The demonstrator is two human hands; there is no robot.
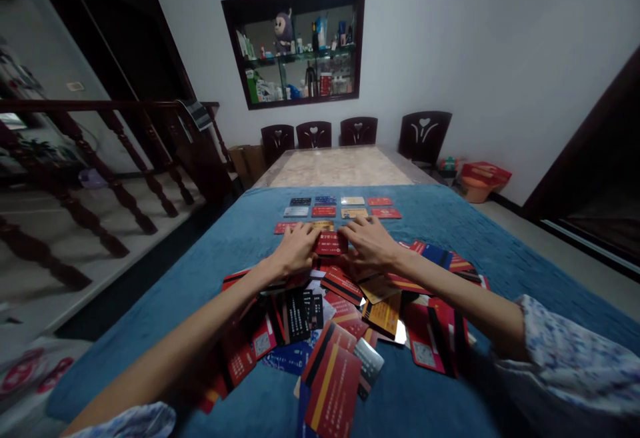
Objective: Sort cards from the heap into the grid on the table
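— Where is the red card [330,243]?

— Midway across the table [340,166], on the side of the laid-out rows [324,211] that faces the near edge. The left hand [297,249] grasps its left end and the right hand [371,243] its right end, fingers bent down onto it. I cannot tell whether it lies flat on the blue cloth [150,318] or is slightly lifted.

— How much is set out?

— Two rows of four, toward the far edge. A third row has begun with a second red card [284,227] at its left and a gold card [324,225] beside it.

— And what remains?

— The loose pile [345,318] by the near edge, overlapping under both forearms. I'd judge most of the cards are there, so the work is at an early stage.
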